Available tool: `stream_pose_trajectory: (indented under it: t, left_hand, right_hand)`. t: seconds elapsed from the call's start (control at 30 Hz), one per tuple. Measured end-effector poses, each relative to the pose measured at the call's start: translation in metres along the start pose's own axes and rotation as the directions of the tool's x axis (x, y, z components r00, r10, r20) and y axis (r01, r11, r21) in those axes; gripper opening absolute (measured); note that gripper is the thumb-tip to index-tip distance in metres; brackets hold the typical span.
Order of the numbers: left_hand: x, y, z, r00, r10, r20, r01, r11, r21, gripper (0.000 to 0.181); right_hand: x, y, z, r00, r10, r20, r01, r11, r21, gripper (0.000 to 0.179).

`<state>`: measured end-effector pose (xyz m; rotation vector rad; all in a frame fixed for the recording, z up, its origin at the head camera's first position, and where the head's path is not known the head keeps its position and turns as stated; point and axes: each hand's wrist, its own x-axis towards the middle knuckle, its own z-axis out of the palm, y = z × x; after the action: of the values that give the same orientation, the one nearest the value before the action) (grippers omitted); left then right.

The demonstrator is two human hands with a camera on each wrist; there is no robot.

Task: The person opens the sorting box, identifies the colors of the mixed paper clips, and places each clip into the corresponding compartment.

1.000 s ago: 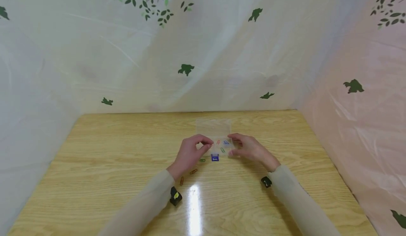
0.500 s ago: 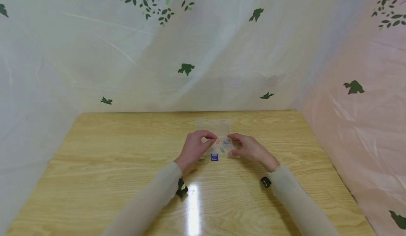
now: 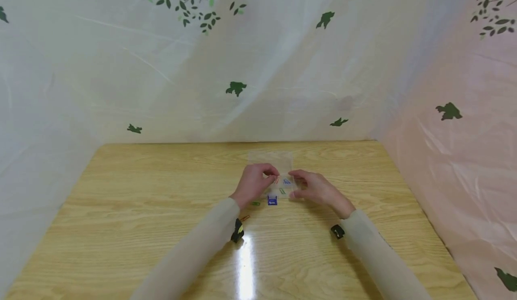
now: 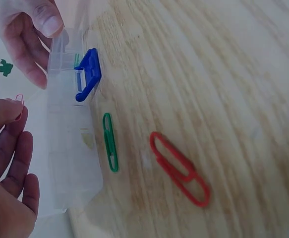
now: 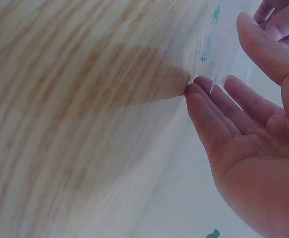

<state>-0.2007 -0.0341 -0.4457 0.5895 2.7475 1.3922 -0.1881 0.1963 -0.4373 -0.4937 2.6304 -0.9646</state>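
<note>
A clear plastic box (image 4: 71, 163) with a blue latch (image 4: 88, 74) lies on the table, its transparent lid (image 3: 269, 158) folded open toward the back. My left hand (image 3: 256, 181) is over the box's left part, pinching a red paper clip (image 4: 19, 99) between thumb and index finger. At the box's right end, my right hand (image 3: 319, 191) steadies it, thumb at the front corner and fingers at the back. Inside, the head view shows blue paper clips (image 3: 286, 181) and a green paper clip (image 3: 282, 191) in separate compartments.
On the table in front of the box lie a green paper clip (image 4: 110, 144) and a red paper clip (image 4: 180, 168). Dark wrist cameras (image 3: 337, 232) sit under both sleeves. A pale printed curtain (image 3: 177, 76) stands along the table's back and sides.
My left hand has moved right and slightly back over the box, carrying the paper clip. Its forearm now covers one loose clip on the table. The right hand stays at the box's end.
</note>
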Motion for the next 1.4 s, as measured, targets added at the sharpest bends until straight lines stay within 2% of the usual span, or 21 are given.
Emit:
stream_pose_trajectory:
  t: [0.17, 0.4, 1.0, 1.13, 1.4]
  left_hand:
    - [0.004, -0.001, 0.004, 1.0, -0.026, 0.005, 0.026, 0.999, 0.038, 0.006]
    - [0.008, -0.002, 0.008, 1.0, -0.027, 0.015, 0.025, 0.996, 0.083, 0.005]
    - [0.003, 0.004, 0.011, 0.997, -0.074, 0.01, 0.072, 0.989, 0.127, 0.006]
    - [0.0, 0.007, 0.009, 0.996, -0.09, 0.011, 0.088, 0.992, 0.086, 0.008]
    - [-0.011, 0.014, 0.003, 0.997, -0.071, -0.022, 0.07, 0.997, -0.038, 0.032]
  right_hand:
    - [-0.001, 0.0, 0.0, 1.0, 0.008, -0.002, -0.008, 1.0, 0.011, 0.067]
    - [0.0, -0.001, 0.001, 1.0, 0.016, -0.006, -0.016, 1.0, 0.005, 0.067]
    - [-0.002, 0.0, 0.002, 1.0, 0.014, 0.005, -0.014, 1.0, -0.006, 0.068]
    - [-0.004, 0.0, 0.001, 1.0, 0.015, 0.009, -0.015, 1.0, 0.002, 0.067]
    - [-0.007, 0.0, 0.0, 1.0, 0.004, 0.014, -0.004, 1.0, 0.013, 0.067]
